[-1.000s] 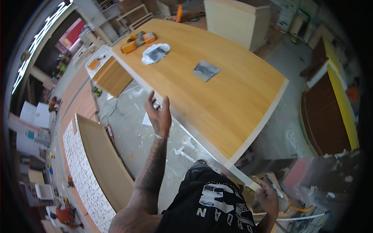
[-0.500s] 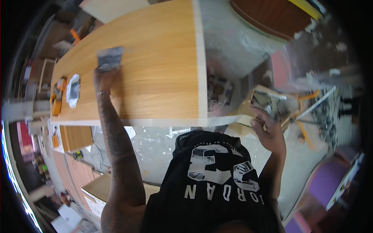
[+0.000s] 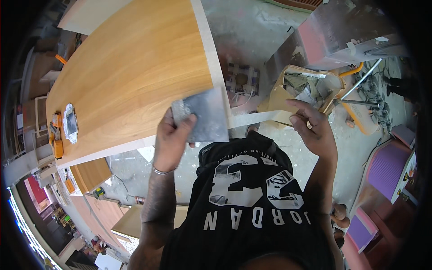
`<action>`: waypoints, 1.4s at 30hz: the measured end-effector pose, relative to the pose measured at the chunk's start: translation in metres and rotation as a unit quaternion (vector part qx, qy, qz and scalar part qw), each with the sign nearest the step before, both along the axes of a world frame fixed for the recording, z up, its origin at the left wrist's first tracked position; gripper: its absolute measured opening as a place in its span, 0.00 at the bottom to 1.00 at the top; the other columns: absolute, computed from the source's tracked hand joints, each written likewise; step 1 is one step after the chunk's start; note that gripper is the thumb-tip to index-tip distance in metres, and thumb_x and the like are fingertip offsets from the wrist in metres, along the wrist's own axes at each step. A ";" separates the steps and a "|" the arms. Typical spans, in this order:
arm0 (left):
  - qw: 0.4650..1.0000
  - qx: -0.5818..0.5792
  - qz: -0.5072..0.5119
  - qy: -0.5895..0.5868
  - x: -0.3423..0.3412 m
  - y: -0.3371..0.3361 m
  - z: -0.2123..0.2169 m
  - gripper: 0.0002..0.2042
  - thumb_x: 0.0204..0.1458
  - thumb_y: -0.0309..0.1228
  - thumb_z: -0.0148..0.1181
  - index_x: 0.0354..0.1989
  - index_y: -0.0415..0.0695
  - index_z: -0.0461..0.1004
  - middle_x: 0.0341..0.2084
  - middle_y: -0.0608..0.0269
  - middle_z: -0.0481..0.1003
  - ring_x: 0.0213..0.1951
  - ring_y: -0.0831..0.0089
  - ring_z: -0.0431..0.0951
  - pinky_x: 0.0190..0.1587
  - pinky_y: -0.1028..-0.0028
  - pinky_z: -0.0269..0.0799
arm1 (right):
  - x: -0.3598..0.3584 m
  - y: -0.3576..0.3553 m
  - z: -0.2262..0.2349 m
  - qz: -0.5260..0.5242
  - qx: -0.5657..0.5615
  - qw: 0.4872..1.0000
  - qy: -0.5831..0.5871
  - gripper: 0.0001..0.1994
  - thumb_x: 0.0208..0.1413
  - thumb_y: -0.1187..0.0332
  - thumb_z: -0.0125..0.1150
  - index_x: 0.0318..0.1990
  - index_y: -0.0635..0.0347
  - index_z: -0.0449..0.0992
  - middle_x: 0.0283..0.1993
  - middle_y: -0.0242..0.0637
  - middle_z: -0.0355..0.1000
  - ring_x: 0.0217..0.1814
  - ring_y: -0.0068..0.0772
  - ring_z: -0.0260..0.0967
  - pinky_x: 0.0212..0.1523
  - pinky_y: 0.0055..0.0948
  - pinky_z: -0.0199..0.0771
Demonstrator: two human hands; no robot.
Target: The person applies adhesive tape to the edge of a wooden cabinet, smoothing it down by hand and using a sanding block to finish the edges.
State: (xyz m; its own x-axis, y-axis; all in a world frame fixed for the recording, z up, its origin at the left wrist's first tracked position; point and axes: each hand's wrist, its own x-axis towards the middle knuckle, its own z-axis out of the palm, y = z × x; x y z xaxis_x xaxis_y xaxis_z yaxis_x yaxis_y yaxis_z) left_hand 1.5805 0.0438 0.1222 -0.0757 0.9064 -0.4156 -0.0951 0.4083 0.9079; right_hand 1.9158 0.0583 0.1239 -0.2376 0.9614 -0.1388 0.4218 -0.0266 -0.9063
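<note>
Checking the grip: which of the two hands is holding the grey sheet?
The left hand pinches the grey sheet over the wooden panel's edge; the right hand is bare, fingers spread, apart from it.

A large wooden panel (image 3: 130, 67) is lying at the far left. On its left end a crumpled sheet (image 3: 70, 122) is sitting just beside a power tool (image 3: 56, 135). At the panel's near right corner the left hand (image 3: 173, 137) is holding a sheet of sandpaper (image 3: 204, 114). The right hand (image 3: 315, 128) is hovering to the right, in front of an open cardboard box (image 3: 306, 87) on the floor.
</note>
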 end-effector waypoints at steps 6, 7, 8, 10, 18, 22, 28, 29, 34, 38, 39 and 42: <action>0.986 0.006 0.005 0.165 0.019 -0.007 0.012 0.18 0.57 0.34 0.62 0.46 0.32 0.67 0.27 0.62 0.75 0.22 0.81 0.72 0.19 0.79 0.71 | 0.000 0.002 0.009 0.018 0.003 1.000 -0.018 0.16 0.60 0.76 0.60 0.55 0.66 0.74 0.25 0.31 0.68 0.28 0.18 0.64 0.32 0.21 0.65; 0.987 0.013 0.001 0.163 0.021 -0.007 0.013 0.17 0.57 0.33 0.62 0.44 0.32 0.67 0.26 0.62 0.74 0.22 0.81 0.72 0.19 0.79 0.71 | 0.001 0.004 0.011 0.021 0.002 1.000 -0.021 0.15 0.60 0.76 0.60 0.55 0.66 0.74 0.25 0.31 0.68 0.28 0.18 0.64 0.32 0.21 0.65; 0.986 -0.002 0.005 0.165 0.024 -0.006 0.013 0.17 0.57 0.33 0.62 0.44 0.32 0.67 0.26 0.62 0.74 0.22 0.81 0.72 0.19 0.79 0.71 | 0.001 0.005 0.013 0.025 0.000 0.999 -0.021 0.15 0.60 0.76 0.60 0.55 0.66 0.74 0.25 0.31 0.68 0.28 0.18 0.64 0.32 0.21 0.65; 0.981 -0.008 -0.020 0.191 0.028 -0.005 0.014 0.16 0.57 0.34 0.62 0.40 0.33 0.66 0.23 0.62 0.73 0.20 0.80 0.72 0.19 0.77 0.71 | 0.001 0.008 0.017 0.032 -0.002 0.999 -0.012 0.16 0.60 0.76 0.59 0.55 0.67 0.74 0.26 0.31 0.69 0.28 0.18 0.63 0.32 0.21 0.65; 0.971 -0.009 -0.027 0.239 0.035 -0.002 0.020 0.15 0.57 0.32 0.59 0.41 0.31 0.65 0.20 0.56 0.74 0.19 0.74 0.75 0.19 0.73 0.72 | -0.009 0.022 0.047 0.099 0.076 0.992 -0.021 0.16 0.58 0.76 0.61 0.54 0.66 0.74 0.22 0.36 0.71 0.24 0.21 0.66 0.29 0.23 0.68; 0.975 0.022 0.000 0.222 0.040 -0.003 0.016 0.16 0.56 0.31 0.58 0.42 0.29 0.64 0.18 0.55 0.74 0.17 0.72 0.75 0.20 0.72 0.75 | -0.023 0.026 0.074 0.140 0.070 0.986 -0.057 0.16 0.56 0.76 0.62 0.53 0.65 0.75 0.38 0.44 0.79 0.37 0.27 0.77 0.39 0.24 0.75; 0.976 0.012 0.009 0.217 0.043 -0.004 0.015 0.15 0.56 0.30 0.58 0.42 0.29 0.64 0.22 0.48 0.78 0.22 0.69 0.80 0.19 0.72 0.75 | -0.062 0.013 0.092 0.254 0.278 0.922 -0.090 0.12 0.49 0.74 0.67 0.42 0.59 0.76 0.32 0.39 0.77 0.28 0.41 0.74 0.31 0.35 0.73; 0.978 0.023 0.011 0.209 0.043 -0.004 0.016 0.15 0.56 0.30 0.58 0.42 0.29 0.64 0.22 0.48 0.78 0.22 0.69 0.80 0.19 0.72 0.75 | -0.070 0.007 0.093 0.262 0.292 0.916 -0.084 0.12 0.49 0.74 0.67 0.42 0.59 0.75 0.31 0.39 0.76 0.27 0.41 0.73 0.30 0.35 0.72; 0.939 0.079 0.004 0.335 0.046 -0.006 0.016 0.15 0.54 0.29 0.58 0.43 0.29 0.65 0.23 0.39 0.77 0.29 0.46 0.81 0.31 0.60 0.75 | -0.099 -0.028 0.091 0.348 0.337 0.860 -0.163 0.15 0.46 0.71 0.64 0.43 0.57 0.71 0.27 0.31 0.59 0.25 0.30 0.63 0.29 0.34 0.65; 0.949 0.071 0.005 0.306 0.044 -0.008 0.010 0.16 0.53 0.29 0.58 0.43 0.29 0.65 0.25 0.36 0.77 0.32 0.38 0.79 0.36 0.56 0.74 | -0.113 -0.049 0.083 0.385 0.343 0.827 -0.223 0.12 0.47 0.67 0.62 0.38 0.59 0.72 0.26 0.29 0.56 0.25 0.27 0.61 0.32 0.29 0.58; 0.950 0.074 0.012 0.303 0.043 -0.007 0.008 0.15 0.54 0.29 0.58 0.43 0.30 0.67 0.26 0.42 0.77 0.29 0.50 0.80 0.31 0.61 0.75 | -0.115 -0.052 0.081 0.381 0.344 0.830 -0.218 0.12 0.47 0.67 0.62 0.38 0.59 0.72 0.26 0.29 0.56 0.25 0.27 0.61 0.32 0.29 0.58; 0.950 0.077 0.021 0.303 0.042 -0.007 0.002 0.15 0.54 0.29 0.58 0.44 0.31 0.68 0.27 0.47 0.77 0.26 0.63 0.80 0.25 0.66 0.76 | -0.117 -0.062 0.077 0.389 0.345 0.819 -0.244 0.10 0.49 0.65 0.61 0.36 0.59 0.73 0.25 0.29 0.56 0.25 0.26 0.60 0.32 0.27 0.57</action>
State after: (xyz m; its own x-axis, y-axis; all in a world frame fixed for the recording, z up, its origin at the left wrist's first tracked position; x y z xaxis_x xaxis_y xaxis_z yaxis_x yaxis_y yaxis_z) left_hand 1.6229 0.0364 0.1243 -0.2966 0.9437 -0.1467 0.4502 0.2736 0.8500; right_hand 1.7988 -0.0035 0.2009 -0.8930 0.4356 0.1131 0.3846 0.8691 -0.3109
